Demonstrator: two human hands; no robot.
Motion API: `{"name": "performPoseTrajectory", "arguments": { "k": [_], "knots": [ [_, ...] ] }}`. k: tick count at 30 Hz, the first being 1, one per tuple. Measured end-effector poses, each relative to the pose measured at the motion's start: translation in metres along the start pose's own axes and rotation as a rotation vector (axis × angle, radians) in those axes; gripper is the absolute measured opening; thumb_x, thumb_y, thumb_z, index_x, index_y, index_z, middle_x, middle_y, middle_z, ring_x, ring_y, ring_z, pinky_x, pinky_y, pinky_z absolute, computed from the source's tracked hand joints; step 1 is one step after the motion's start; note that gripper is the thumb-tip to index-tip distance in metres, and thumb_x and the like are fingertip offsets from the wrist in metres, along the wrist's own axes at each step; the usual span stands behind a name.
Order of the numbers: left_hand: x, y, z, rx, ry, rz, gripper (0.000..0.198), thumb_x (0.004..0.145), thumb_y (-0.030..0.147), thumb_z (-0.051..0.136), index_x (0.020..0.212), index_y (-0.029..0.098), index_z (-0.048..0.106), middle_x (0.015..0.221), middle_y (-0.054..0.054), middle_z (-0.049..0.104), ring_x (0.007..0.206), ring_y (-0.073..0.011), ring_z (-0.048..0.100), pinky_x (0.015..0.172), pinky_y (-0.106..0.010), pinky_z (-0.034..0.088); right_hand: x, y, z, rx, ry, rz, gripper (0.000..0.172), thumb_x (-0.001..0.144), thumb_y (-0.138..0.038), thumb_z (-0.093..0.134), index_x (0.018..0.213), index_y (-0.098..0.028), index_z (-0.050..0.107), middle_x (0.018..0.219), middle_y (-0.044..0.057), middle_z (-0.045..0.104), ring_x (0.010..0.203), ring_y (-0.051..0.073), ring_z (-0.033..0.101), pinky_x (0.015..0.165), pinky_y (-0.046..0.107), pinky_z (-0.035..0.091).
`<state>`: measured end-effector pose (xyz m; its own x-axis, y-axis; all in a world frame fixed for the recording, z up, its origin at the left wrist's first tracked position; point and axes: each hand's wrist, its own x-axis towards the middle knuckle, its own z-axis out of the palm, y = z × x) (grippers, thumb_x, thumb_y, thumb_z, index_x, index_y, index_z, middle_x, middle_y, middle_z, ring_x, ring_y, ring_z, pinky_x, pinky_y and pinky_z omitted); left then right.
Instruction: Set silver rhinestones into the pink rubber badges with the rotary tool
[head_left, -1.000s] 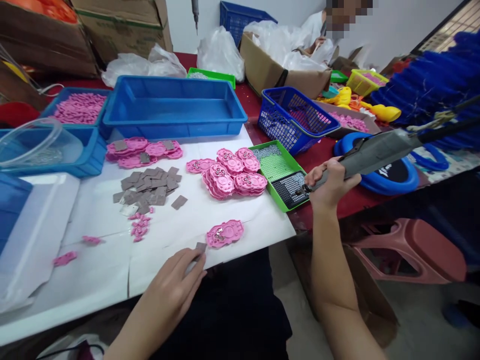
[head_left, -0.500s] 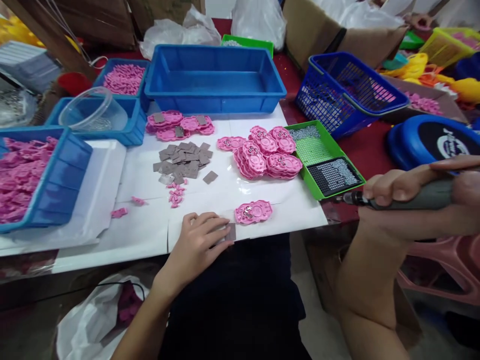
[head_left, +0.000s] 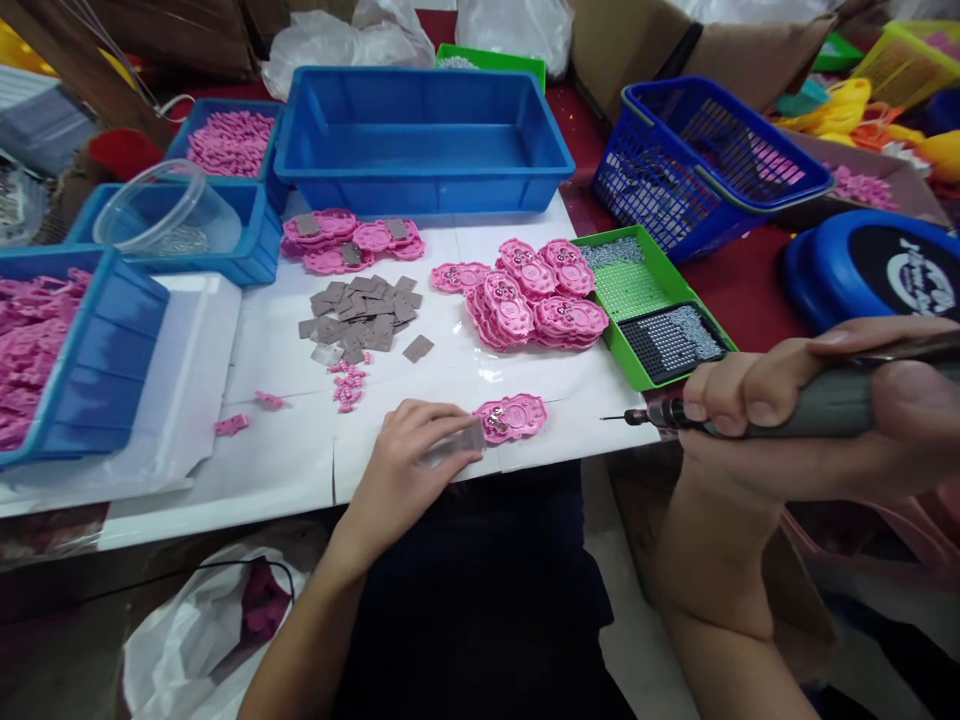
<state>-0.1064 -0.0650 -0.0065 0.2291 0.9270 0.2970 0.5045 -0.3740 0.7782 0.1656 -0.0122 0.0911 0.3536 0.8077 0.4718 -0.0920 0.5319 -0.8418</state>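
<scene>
My left hand (head_left: 401, 470) rests at the front edge of the white sheet (head_left: 285, 470), fingers pinched on a small grey square piece (head_left: 459, 443). That piece touches the left end of a single pink plastic part (head_left: 513, 417). My right hand (head_left: 780, 420) is wrapped round a grey electric screwdriver (head_left: 787, 410), held level with its bit pointing left, a short way right of the pink part.
A pile of pink parts (head_left: 525, 300) and loose grey squares (head_left: 360, 315) lie mid-sheet. A green screw tray (head_left: 649, 305) sits at the right. An empty blue bin (head_left: 424, 140), a blue basket (head_left: 705, 160) and blue bins of pink pieces (head_left: 67, 350) ring the work area.
The view tilted down. My left hand slid the grey square right, up to the single pink part. My right hand brought the screwdriver from over the green tray toward the sheet's front right corner.
</scene>
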Motion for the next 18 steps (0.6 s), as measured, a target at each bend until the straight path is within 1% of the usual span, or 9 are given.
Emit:
{"name": "performPoseTrajectory", "arguments": {
  "k": [1, 3, 6, 8, 10, 14, 18],
  "knots": [
    [0.005, 0.003, 0.006, 0.020, 0.025, 0.015, 0.023, 0.096, 0.034, 0.079, 0.116, 0.025, 0.077, 0.115, -0.008, 0.077, 0.109, -0.0263, 0.068, 0.094, -0.045, 0.055, -0.001, 0.002, 0.001, 0.025, -0.019, 0.003, 0.012, 0.081, -0.034, 0.061, 0.088, -0.026, 0.066, 0.047, -0.007, 0.041, 0.034, 0.013, 0.029, 0.036, 0.031, 0.032],
    [0.013, 0.006, 0.019, 0.036, 0.037, 0.047, 0.019, 0.095, 0.028, 0.080, 0.113, 0.023, 0.079, 0.113, -0.008, 0.076, 0.108, -0.0257, 0.069, 0.093, -0.045, 0.056, -0.002, 0.005, 0.002, 0.089, -0.074, 0.004, 0.014, 0.081, -0.035, 0.064, 0.090, -0.025, 0.069, 0.047, -0.007, 0.043, 0.034, 0.012, 0.029, 0.034, 0.031, 0.032],
    [0.018, 0.006, 0.033, 0.048, 0.029, 0.081, 0.014, 0.095, 0.022, 0.078, 0.109, 0.020, 0.079, 0.113, -0.008, 0.075, 0.106, -0.0251, 0.070, 0.091, -0.045, 0.057, -0.002, 0.007, 0.003, 0.156, -0.153, -0.005, 0.017, 0.079, -0.029, 0.064, 0.091, -0.022, 0.074, 0.047, -0.005, 0.047, 0.032, 0.013, 0.032, 0.032, 0.031, 0.033],
    [0.017, 0.003, 0.036, 0.069, 0.029, 0.099, 0.014, 0.096, 0.021, 0.076, 0.110, 0.019, 0.079, 0.115, -0.009, 0.074, 0.106, -0.0253, 0.071, 0.090, -0.045, 0.057, -0.002, 0.007, 0.004, 0.169, -0.167, -0.016, 0.017, 0.079, -0.025, 0.062, 0.089, -0.020, 0.075, 0.045, -0.004, 0.047, 0.030, 0.013, 0.032, 0.031, 0.031, 0.034],
    [0.015, 0.002, 0.036, 0.082, 0.031, 0.119, 0.015, 0.097, 0.021, 0.075, 0.112, 0.019, 0.078, 0.117, -0.010, 0.073, 0.107, -0.0252, 0.071, 0.091, -0.045, 0.058, -0.002, 0.005, 0.005, 0.160, -0.182, 0.007, 0.014, 0.081, -0.025, 0.063, 0.086, -0.020, 0.075, 0.045, -0.004, 0.048, 0.030, 0.013, 0.034, 0.032, 0.031, 0.036],
    [0.014, 0.004, 0.039, 0.088, 0.017, 0.163, 0.017, 0.101, 0.022, 0.070, 0.117, 0.019, 0.075, 0.119, -0.011, 0.072, 0.109, -0.0244, 0.069, 0.092, -0.043, 0.059, -0.005, 0.001, 0.004, 0.169, -0.236, 0.045, 0.013, 0.085, -0.028, 0.066, 0.091, -0.020, 0.074, 0.048, -0.005, 0.050, 0.033, 0.012, 0.040, 0.035, 0.031, 0.041],
    [0.018, 0.012, 0.055, 0.101, -0.001, 0.187, 0.020, 0.102, 0.018, 0.067, 0.121, 0.017, 0.072, 0.122, -0.013, 0.070, 0.113, -0.0260, 0.067, 0.094, -0.045, 0.060, -0.011, 0.000, 0.007, 0.172, -0.311, 0.103, 0.012, 0.090, -0.033, 0.067, 0.094, -0.023, 0.072, 0.050, -0.005, 0.049, 0.036, 0.012, 0.043, 0.039, 0.031, 0.044]
  ]
}}
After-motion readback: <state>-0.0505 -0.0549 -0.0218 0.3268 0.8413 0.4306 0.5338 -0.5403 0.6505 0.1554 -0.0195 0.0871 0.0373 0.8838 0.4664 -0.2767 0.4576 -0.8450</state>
